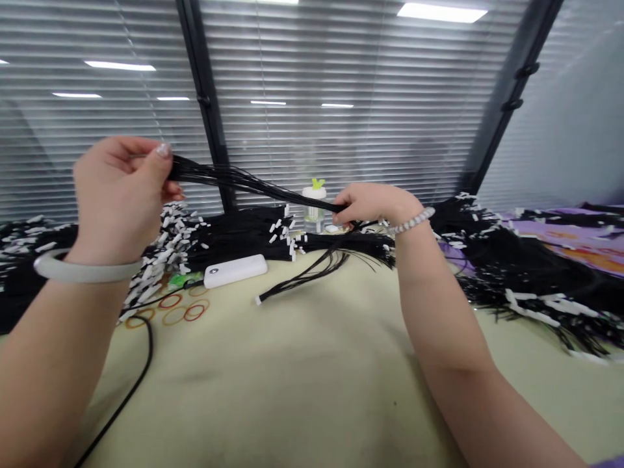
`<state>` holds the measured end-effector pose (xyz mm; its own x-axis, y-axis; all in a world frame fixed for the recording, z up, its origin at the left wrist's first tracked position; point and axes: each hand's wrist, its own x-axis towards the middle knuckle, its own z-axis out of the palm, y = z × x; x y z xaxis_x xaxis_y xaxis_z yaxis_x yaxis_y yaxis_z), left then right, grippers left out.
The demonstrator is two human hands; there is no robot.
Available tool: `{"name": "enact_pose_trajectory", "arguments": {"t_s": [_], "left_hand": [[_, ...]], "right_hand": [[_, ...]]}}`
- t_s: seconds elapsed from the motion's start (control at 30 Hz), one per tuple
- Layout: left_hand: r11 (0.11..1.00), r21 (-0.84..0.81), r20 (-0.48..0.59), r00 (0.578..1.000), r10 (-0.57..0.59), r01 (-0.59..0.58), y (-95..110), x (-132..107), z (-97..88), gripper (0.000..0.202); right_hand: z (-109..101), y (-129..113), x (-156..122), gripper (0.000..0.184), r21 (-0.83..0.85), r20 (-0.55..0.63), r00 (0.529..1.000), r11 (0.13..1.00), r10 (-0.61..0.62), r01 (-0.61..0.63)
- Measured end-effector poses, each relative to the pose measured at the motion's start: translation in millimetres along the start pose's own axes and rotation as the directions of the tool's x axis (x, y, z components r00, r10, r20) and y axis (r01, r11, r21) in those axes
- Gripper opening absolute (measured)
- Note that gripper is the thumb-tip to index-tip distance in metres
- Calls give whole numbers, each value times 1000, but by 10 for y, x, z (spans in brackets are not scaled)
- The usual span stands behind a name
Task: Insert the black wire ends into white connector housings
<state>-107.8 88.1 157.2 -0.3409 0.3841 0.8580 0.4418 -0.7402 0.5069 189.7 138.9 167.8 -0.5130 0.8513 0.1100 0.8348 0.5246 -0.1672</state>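
Note:
A bundle of thin black wires stretches between my two hands above the table. My left hand, raised higher, pinches one end of it between thumb and fingers. Lower and to the right, my right hand is closed around the bundle farther along. Below my right hand, a loose black wire strand with a white connector at its tip hangs or lies toward the table's middle; whether it belongs to the held bundle I cannot tell. My fingers hide the gripped parts of the wires.
Piles of black wires with white connectors lie at the back and right. A white power bank with a black cable rests near scattered rubber bands. Behind stands a clear container with a green top, before window blinds.

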Motion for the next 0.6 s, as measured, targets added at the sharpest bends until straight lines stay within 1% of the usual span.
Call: {"name": "enact_pose_trajectory", "arguments": {"t_s": [0.03, 0.07, 0.1, 0.13, 0.17, 0.2, 0.23, 0.27, 0.3, 0.33, 0.37, 0.4, 0.43, 0.47, 0.5, 0.53, 0.57, 0.6], "left_hand": [[1000, 12, -11, 1000, 20, -20, 3, -3, -4, 20], [998, 54, -19, 999, 35, -34, 17, -18, -3, 21], [993, 115, -4, 999, 40, -39, 42, -40, 0, 22], [981, 193, 46, 999, 24, -33, 74, -66, 2, 23], [961, 277, 140, 990, -24, -16, 111, -90, 0, 23], [935, 355, 248, 964, -97, 3, 147, -110, -4, 22], [909, 416, 337, 924, -178, 23, 178, -124, -12, 21], [892, 450, 383, 894, -230, 37, 200, -131, -20, 20], [887, 461, 381, 893, -240, 41, 210, -130, -29, 20], [894, 447, 333, 920, -204, 37, 210, -123, -37, 21], [910, 413, 258, 956, -139, 21, 202, -111, -46, 22], [926, 377, 175, 982, -66, -5, 189, -96, -57, 23], [938, 345, 108, 994, -5, -32, 175, -79, -71, 24], [947, 316, 61, 998, 33, -51, 166, -63, -89, 23], [955, 292, 39, 998, 48, -58, 162, -49, -111, 23], [958, 279, 42, 998, 47, -57, 165, -37, -136, 22], [959, 279, 67, 997, 35, -53, 172, -28, -162, 22], [957, 287, 104, 994, 17, -46, 183, -22, -187, 23]], "right_hand": [[2, -8, -11, 14, -31, -20, 1000, 999, 19, -20], [11, -21, -16, 14, -56, -30, 999, 998, 31, -33], [23, -38, -18, 13, -74, -28, 999, 997, 34, -36], [37, -58, -17, 13, -84, -14, 1000, 996, 27, -28], [51, -80, -16, 14, -89, 8, 1000, 996, 11, -11], [63, -103, -14, 15, -90, 30, 999, 996, -10, 13], [73, -127, -12, 17, -92, 40, 999, 995, -32, 35], [80, -152, -9, 20, -98, 25, 999, 994, -48, 50], [83, -178, -7, 23, -111, -18, 998, 992, -57, 55], [83, -205, -6, 26, -129, -86, 995, 991, -57, 45], [80, -232, -7, 28, -147, -191, 980, 989, -59, 31], [75, -258, -12, 30, -160, -319, 945, 987, -73, 22], [69, -284, -20, 31, -161, -433, 896, 986, -102, 34], [63, -307, -32, 32, -156, -493, 858, 985, -144, 76], [58, -330, -46, 32, -149, -493, 848, 979, -194, 137], [56, -351, -61, 31, -149, -455, 857, 970, -241, 194], [59, -371, -73, 31, -164, -417, 869, 963, -265, 215], [65, -390, -80, 31, -202, -410, 875, 961, -257, 187]]}}
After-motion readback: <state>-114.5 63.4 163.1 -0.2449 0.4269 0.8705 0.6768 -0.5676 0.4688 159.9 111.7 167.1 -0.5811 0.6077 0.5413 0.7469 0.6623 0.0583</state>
